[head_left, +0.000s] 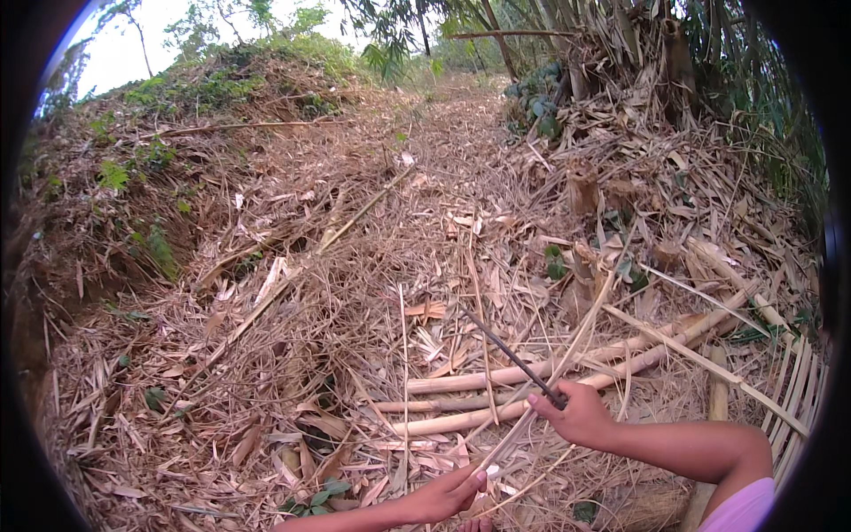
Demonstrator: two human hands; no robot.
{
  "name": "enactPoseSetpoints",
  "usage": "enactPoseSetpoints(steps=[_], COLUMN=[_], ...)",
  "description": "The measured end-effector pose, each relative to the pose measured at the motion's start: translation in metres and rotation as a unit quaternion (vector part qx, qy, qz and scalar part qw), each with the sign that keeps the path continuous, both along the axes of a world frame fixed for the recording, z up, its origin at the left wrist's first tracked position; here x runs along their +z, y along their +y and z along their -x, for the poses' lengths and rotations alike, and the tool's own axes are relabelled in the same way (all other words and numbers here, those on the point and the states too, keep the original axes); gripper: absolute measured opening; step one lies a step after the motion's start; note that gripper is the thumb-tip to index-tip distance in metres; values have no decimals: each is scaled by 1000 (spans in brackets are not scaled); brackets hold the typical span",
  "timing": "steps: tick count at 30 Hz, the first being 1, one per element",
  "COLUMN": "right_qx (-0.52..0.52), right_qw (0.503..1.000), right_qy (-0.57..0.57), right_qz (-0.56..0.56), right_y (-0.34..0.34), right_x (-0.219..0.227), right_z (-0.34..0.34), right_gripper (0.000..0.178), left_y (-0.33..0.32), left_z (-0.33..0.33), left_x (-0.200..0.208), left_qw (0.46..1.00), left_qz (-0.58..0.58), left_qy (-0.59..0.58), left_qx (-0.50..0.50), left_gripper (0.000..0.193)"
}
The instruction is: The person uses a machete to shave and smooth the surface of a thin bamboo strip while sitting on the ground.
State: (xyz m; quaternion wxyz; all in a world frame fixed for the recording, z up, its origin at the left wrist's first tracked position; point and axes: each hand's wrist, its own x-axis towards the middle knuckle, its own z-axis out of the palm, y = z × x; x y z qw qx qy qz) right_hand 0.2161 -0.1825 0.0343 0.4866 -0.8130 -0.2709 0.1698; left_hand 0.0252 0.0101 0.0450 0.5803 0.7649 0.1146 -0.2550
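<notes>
Fingers (542,408) clamped: right hand (585,418) on dark tool (505,350), left hand (443,497) on pale strip (582,328); open leaf litter (417,235) beyond poles (443,383).

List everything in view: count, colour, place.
Thin tool: 1, dark, right of centre
Bamboo strip: 1, tan, lower centre to right
Poles: at least three, tan, lower right
Long stick: 1, tan, left
Slats: several, pale, right edge
Stumps: several, brown, right
Dry leaves: countless, brown, across ground
Plants: several, green, left bank
Bamboo clump: 1, brown and green, upper right
Sky: white, upper left
Sleeve: 1, pale pink, lower right
Left hand: 1, bare, on bamboo strip
Right hand: 1, bare, gripping thin tool
</notes>
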Motion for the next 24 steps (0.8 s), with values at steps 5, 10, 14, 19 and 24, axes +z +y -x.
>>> enactPoseSetpoints(steps=[5, 10, 14, 19, 24], right_qx=[-65, -92, -59, -48, -55], right_qw=[982, 882, 853, 865, 892], right_qy=[137, 364, 390, 301, 243], right_qz=[-112, -284, -343, -398, -376], right_y=[22, 26, 16, -21, -40], right_x=[-17, -1, 28, 50, 43], right_z=[29, 45, 52, 58, 61], right_gripper=[41, 28, 27, 27, 25], left_y=[8, -13, -28, -76, -69], left_z=[7, 9, 23, 22, 1], left_x=[55, 114, 136, 172, 96], left_qw=[993, 972, 978, 965, 991], left_qz=[-103, -209, -200, -243, 91], left_qy=[61, 104, 48, 14, 85], left_qx=[-16, -35, -16, -92, -46], left_gripper=[46, 56, 51, 43, 49])
